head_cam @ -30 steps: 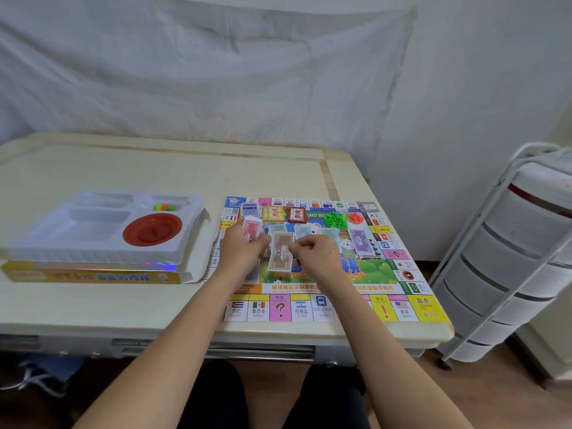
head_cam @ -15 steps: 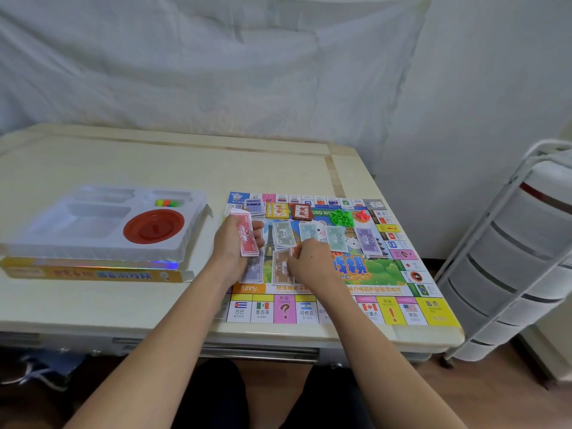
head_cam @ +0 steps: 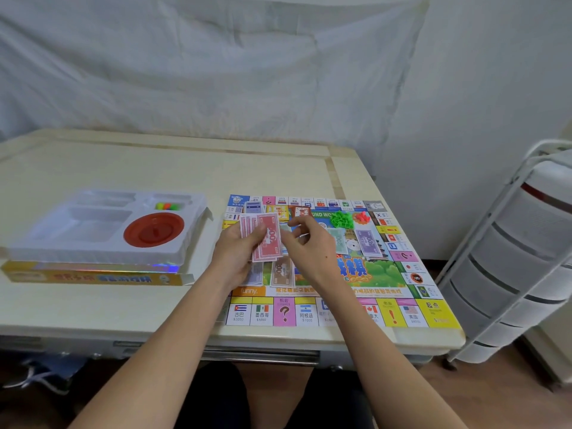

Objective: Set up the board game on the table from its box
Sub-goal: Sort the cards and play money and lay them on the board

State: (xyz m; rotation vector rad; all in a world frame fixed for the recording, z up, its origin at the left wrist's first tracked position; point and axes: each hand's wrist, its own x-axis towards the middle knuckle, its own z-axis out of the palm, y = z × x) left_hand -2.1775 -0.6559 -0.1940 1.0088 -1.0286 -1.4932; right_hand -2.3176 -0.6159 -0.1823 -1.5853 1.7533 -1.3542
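Note:
The colourful game board [head_cam: 399, 314] lies flat on the right half of the table. My left hand [head_cam: 236, 253] grips a fanned stack of red paper notes [head_cam: 268, 239] above the board's left side. My right hand [head_cam: 312, 246] hovers just right of the stack with loosely curled fingers near the top note, holding nothing that I can see. Brown notes [head_cam: 280, 272], green notes [head_cam: 339, 239] and purple notes [head_cam: 366, 241] lie in piles on the board. Green houses [head_cam: 342, 218] and red pieces [head_cam: 361, 217] sit near its far edge.
The white plastic insert tray [head_cam: 77, 230] sits on the yellow game box [head_cam: 93, 277] at the left, holding a red spinner dish [head_cam: 153, 229] and small coloured pawns [head_cam: 168, 206]. A white drawer cart [head_cam: 520, 267] stands right of the table. Card decks [head_cam: 281, 212] lie at the board's far side.
My left hand raised the red notes and fanned them. My right hand left the brown notes on the board and rose to the stack.

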